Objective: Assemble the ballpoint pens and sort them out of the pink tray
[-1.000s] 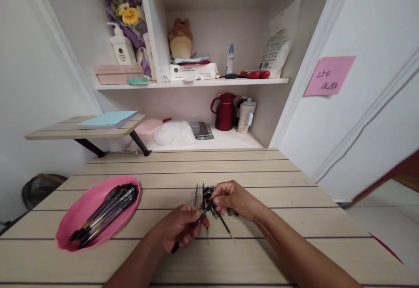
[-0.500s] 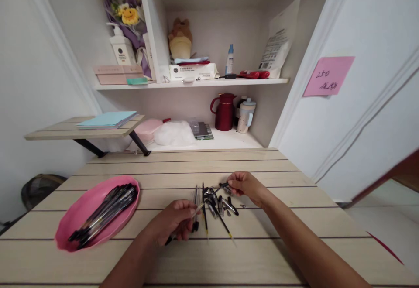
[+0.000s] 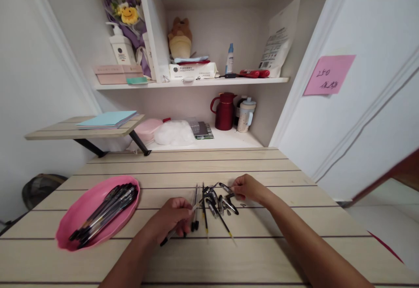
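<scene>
My left hand (image 3: 176,218) is closed around a pen (image 3: 197,205) with a clear barrel; its bare tip points up and right over the pile, and its black end shows below my fingers. The fingertips of my right hand (image 3: 245,187) pinch a small black pen cap (image 3: 230,195), partly hidden, at the pile's right side. Loose pen caps (image 3: 212,208) with clips lie heaped between my hands. Two clear pens (image 3: 196,211) lie just right of my left hand. Dark refills (image 3: 225,222) with yellow ends reach towards me from the heap.
A pink scalloped bowl (image 3: 62,224) holding many black-ended pens (image 3: 108,211) stands at the left on the slatted table (image 3: 262,257). Behind it, a small raised shelf (image 3: 49,133) carries blue paper (image 3: 108,118). A red jug (image 3: 224,112) and a speckled cup (image 3: 245,118) stand in the cabinet.
My right hand has moved slightly right and down, away from the pen's tip, which is now uncovered. My left hand has shifted slightly left with the pen.
</scene>
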The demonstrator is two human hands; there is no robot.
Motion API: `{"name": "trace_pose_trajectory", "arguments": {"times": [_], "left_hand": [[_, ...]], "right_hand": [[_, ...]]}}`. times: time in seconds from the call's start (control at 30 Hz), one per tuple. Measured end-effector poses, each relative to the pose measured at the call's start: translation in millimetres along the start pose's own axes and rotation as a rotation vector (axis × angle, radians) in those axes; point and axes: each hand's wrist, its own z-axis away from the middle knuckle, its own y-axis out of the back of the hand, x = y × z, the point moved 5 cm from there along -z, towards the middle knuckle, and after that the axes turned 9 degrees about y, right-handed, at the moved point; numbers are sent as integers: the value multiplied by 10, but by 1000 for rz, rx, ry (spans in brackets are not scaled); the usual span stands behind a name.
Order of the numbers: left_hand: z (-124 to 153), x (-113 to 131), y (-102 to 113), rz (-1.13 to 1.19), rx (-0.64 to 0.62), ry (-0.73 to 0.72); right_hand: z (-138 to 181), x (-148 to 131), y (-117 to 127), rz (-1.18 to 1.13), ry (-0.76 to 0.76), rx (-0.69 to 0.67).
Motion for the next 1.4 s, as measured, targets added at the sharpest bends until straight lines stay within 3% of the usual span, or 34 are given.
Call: {"name": "trace_pose_trajectory", "arguments": {"times": [0.1,0.23,0.33,0.47,0.57,0.73,1.0,1.13,1.4], "left_hand": [[6,3,-44,-2,-35,-4],[6,-5,-104,9,-98,-8],[13,-6,-112,26,-129,-13],[36,44,-56,100,-126,-41],[37,115,37,149,-31,-113],[7,161,204,143,193,-175],[6,220,519,-432,689,-240],[-23,235,551,-620,737,-276],[-82,154,491,-553,639,-216]], "right_hand": [[57,-112,-117,-109,-21,-15],[112,-247,-421,-480,-37,-147],[73,-252,-439,-649,-19,-41],[9,-161,-120,-712,25,191],[12,-86,74,-606,-14,245],[53,-33,-91,-195,-140,-5],[3,46,-253,121,-99,-21],[7,0,-239,219,-31,-8],[91,-223,-250,263,28,-27]]}}
